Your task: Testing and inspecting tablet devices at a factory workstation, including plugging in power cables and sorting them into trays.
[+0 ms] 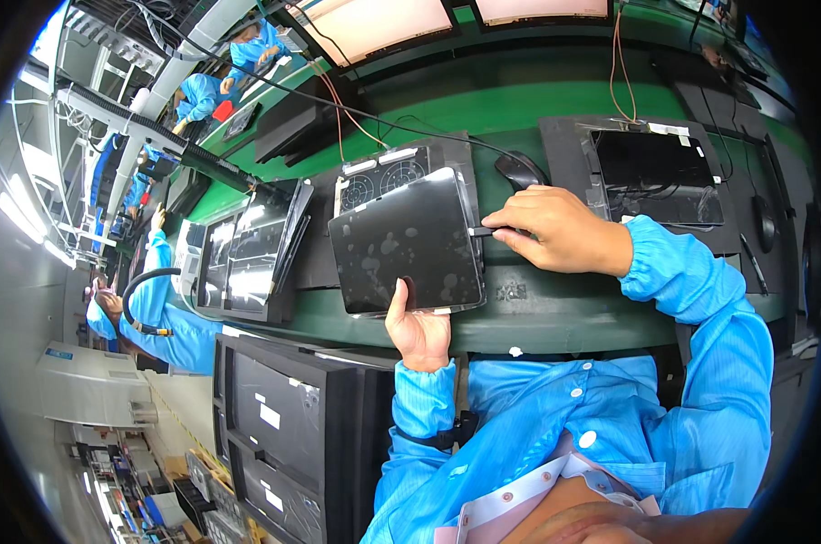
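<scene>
My left hand (417, 328) grips the near edge of a black tablet (406, 243), thumb lying on its smudged glass. The tablet sits tilted over a dark fixture (383, 172) with round patterned parts on the green bench. At the tablet's right edge, my right hand (555, 228) pinches a thin black cable plug (483, 232) that touches the tablet's side. Both sleeves are blue. A black mouse (519, 168) lies just beyond my right hand.
A black tray with another dark tablet (655, 177) lies to the right. A stack of glossy tablets (247, 249) stands to the left. Black crates (283, 426) are below the bench edge. Other people in blue coats (170, 317) work along the line at the left.
</scene>
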`<action>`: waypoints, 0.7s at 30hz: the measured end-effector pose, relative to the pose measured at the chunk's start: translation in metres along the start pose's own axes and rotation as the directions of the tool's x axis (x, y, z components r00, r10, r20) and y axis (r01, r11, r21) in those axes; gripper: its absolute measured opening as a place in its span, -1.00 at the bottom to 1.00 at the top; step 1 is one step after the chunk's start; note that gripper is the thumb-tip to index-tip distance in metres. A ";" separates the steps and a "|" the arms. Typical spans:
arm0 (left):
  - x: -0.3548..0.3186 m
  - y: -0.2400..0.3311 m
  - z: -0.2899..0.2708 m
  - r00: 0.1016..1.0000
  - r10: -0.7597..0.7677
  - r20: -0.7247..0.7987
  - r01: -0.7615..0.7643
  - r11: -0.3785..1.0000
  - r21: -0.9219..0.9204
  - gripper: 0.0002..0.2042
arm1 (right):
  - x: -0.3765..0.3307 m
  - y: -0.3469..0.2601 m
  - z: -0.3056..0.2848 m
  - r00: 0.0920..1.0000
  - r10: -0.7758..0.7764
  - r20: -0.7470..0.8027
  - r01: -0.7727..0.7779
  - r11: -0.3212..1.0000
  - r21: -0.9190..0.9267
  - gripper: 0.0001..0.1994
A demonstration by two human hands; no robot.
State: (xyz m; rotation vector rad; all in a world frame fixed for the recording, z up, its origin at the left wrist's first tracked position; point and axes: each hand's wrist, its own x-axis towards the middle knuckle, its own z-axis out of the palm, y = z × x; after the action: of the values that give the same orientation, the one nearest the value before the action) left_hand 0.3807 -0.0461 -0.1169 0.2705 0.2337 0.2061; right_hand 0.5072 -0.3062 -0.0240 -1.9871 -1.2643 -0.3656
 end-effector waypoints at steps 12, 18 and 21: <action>0.017 0.006 0.012 0.999 -0.044 0.008 0.041 0.976 0.216 -0.68 | 0.019 0.019 0.009 0.966 0.059 0.251 -0.043 0.997 -0.067 -0.67; 0.075 0.022 0.033 0.994 -0.105 0.018 0.096 0.958 0.268 -0.70 | 0.019 0.019 0.043 0.985 0.031 0.169 0.029 0.939 -0.343 -0.20; 0.092 0.031 0.040 0.991 -0.137 0.008 0.131 0.964 0.230 -0.64 | 0.029 0.034 0.054 0.986 0.096 0.133 -0.047 0.942 -0.332 -0.27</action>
State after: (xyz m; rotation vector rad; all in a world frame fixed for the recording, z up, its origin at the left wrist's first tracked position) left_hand 0.4731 -0.0053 -0.0885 0.4841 0.2514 0.0413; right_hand 0.5429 -0.2571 -0.0592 -2.3747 -1.2825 -0.4215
